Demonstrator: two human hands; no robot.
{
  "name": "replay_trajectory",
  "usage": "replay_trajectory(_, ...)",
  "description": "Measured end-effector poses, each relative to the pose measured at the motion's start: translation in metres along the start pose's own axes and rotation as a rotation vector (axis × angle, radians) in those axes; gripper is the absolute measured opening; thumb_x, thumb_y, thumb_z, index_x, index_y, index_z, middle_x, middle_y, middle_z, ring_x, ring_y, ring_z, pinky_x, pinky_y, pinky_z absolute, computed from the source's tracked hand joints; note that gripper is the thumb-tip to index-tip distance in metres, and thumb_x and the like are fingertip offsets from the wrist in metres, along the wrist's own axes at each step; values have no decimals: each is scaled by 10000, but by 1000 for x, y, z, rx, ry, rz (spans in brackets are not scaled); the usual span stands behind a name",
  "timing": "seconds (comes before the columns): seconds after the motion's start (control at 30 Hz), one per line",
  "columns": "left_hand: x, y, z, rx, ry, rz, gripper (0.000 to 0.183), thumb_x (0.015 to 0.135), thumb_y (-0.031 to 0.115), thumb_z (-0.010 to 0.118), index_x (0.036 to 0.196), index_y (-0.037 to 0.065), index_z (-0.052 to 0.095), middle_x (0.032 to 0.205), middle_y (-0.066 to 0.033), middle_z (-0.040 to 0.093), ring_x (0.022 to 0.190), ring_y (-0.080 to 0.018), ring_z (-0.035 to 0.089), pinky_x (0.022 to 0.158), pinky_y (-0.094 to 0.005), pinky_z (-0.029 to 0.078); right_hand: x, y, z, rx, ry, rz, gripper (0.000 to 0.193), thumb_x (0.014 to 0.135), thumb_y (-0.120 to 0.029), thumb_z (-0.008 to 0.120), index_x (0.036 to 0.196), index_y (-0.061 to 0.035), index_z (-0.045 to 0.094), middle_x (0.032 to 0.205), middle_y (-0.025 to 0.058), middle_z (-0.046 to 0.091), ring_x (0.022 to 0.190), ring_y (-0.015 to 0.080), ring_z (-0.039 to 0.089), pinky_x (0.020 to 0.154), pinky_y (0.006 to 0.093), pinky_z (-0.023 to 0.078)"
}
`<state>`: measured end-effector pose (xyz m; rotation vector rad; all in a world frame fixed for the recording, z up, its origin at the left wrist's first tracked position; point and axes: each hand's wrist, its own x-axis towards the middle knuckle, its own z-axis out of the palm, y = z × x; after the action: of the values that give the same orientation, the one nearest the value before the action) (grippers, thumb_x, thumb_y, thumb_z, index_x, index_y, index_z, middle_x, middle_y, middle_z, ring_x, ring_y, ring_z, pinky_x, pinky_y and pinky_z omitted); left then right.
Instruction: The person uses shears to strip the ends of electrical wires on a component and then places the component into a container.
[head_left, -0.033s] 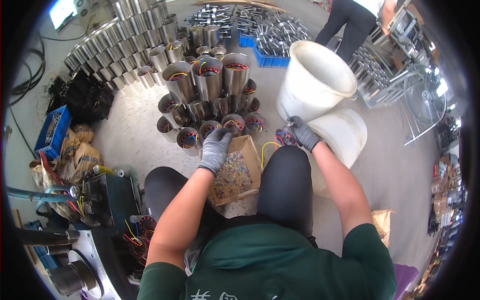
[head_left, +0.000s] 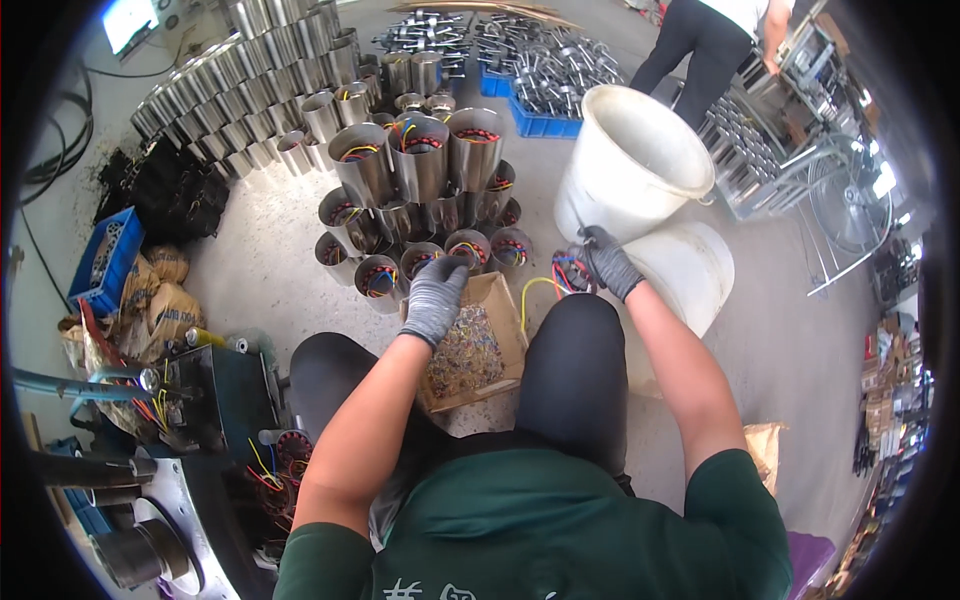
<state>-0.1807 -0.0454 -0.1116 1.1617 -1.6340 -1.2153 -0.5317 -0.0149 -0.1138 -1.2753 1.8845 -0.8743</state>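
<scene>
My right hand, in a grey-black glove, is closed at the side of a small round wound stator with red and blue wires, just past my right knee. From the stator a yellow wire loops left and down. A thin dark piece sticks up by the right fingertips; its kind is unclear. My left hand, in a grey glove, has its fingers curled together over the far left edge of an open cardboard box. What those fingers hold, if anything, is hidden. Colourful small scraps lie in the box.
Steel cylinders with wired stators inside stand stacked ahead. A white bucket is at the right, another white tub beside it. Blue crates of metal shafts lie farther back. A machine stands left; another person stands far right.
The stator by my right hand has turned a little, showing more of its round end. The fingers of my right hand have shifted slightly. My left hand has hardly moved.
</scene>
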Motion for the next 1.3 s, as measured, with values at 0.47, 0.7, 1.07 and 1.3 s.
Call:
replay_trajectory(0.47,-6,27,-7,-194,-214,-6,466,841,77,739,1268,18,562,1109,-62,656,969,-134,611,877,-296,510,-73,-92,81,1425,-428,-163,245,969,-111,486,1132,14,618,1083,118,676,1004,203,657,896,322,539)
replay_trajectory(0.7,-14,25,1,46,-188,258,485,812,34,712,1269,-10,556,1136,-134,645,1051,-222,632,927,-338,501,-100,-115,113,1076,-197,-106,176,960,-172,574,1085,-49,591,969,74,681,887,170,669,806,289,557)
replay_trajectory(1.07,-10,4,1,-406,-151,197,272,880,-111,589,1127,-12,646,1049,-110,642,988,-192,630,905,-294,518,-88,-101,111,1033,-298,42,217,968,-180,562,1111,-21,599,944,42,676,830,100,647,721,222,541)
replay_trajectory(1.3,-16,31,-18,62,-225,232,293,898,10,645,1189,-4,623,1074,-111,681,970,-190,648,857,-320,538,-86,-102,98,629,-221,-240,180,969,-190,556,1079,-61,613,794,24,619,679,101,601,598,233,515)
